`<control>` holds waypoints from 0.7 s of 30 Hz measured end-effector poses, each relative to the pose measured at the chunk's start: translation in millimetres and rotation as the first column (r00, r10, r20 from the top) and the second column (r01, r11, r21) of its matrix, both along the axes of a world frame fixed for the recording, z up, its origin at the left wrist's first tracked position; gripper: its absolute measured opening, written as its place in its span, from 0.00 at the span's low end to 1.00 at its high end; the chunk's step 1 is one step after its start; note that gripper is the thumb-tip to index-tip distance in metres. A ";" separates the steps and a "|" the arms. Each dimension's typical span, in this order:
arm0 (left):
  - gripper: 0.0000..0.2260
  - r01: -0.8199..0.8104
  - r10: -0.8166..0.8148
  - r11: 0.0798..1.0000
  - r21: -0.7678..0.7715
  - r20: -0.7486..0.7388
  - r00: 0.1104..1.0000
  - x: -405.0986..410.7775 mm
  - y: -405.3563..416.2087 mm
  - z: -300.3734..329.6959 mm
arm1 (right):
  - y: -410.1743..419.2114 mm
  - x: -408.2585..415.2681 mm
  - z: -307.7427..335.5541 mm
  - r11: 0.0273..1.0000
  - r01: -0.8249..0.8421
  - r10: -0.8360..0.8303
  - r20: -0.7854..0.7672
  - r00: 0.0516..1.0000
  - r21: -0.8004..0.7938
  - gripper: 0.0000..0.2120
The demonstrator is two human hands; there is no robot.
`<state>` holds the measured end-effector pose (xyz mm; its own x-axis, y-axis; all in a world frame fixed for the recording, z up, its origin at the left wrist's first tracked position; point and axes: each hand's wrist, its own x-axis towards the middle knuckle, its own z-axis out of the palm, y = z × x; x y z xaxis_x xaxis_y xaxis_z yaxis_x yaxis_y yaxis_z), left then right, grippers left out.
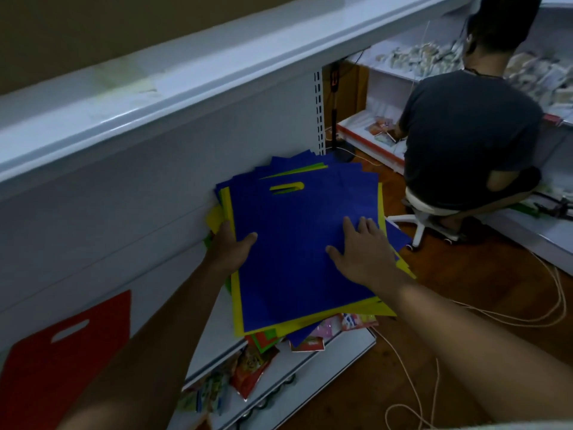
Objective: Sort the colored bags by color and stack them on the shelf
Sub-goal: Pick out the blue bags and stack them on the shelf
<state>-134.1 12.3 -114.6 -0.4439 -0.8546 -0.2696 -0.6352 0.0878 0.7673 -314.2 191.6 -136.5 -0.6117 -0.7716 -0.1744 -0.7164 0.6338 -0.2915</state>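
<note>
A loose pile of flat bags lies on the white shelf (217, 330), with a blue bag (297, 243) on top and yellow bags (237, 308) showing at its edges. My left hand (231, 248) grips the pile's left edge, thumb on the blue bag and fingers underneath. Flat on the blue bag's right part rests my right hand (359, 249), fingers straight and spread. More blue bags fan out behind the top one. A single red bag (62, 361) lies apart on the shelf at the lower left.
Snack packets (248, 367) lie on the lower shelf under the pile. A person in a dark shirt (465, 135) sits on a white stool (431, 218) at the right, facing another shelf. Pale cables (412, 386) trail over the wooden floor.
</note>
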 end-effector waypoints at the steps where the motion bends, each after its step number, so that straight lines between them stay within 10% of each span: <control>1: 0.29 -0.024 0.023 1.000 -0.019 -0.034 0.999 -1.3 -1.8 -1.9 | -0.1 1.5 0.4 1.000 -0.012 0.012 -0.014 1.000 -0.015 0.37; 21: 0.20 -0.212 0.212 0.962 -0.172 -0.017 0.977 10.7 -21.2 -2.8 | -3.8 0.6 8.1 0.981 -0.027 0.040 0.061 0.997 -0.191 0.32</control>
